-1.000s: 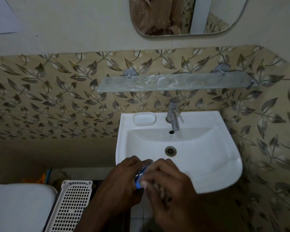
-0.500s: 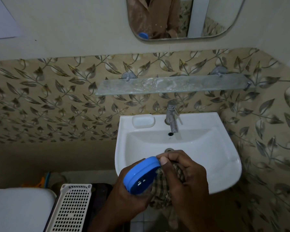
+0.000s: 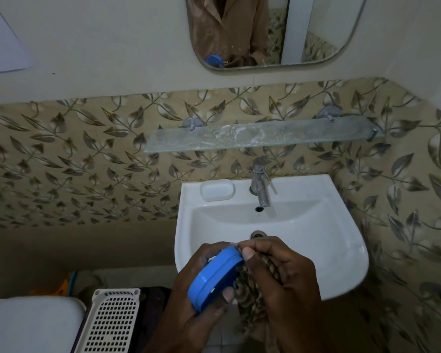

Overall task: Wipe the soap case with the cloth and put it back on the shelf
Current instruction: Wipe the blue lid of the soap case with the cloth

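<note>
My left hand grips a blue oval soap case, tilted on edge over the front rim of the sink. My right hand holds a bunched brown checked cloth pressed against the case's right side, its thumb on the case's top edge. The glass shelf hangs on the leaf-patterned wall above the tap, with nothing on it.
A white sink with a metal tap and a moulded soap recess is below the shelf. A mirror hangs above. A white perforated basket and a white lid sit at lower left.
The case came out from between my hands, rose a little and now shows its blue face tilted up. The cloth stays against its right side.
</note>
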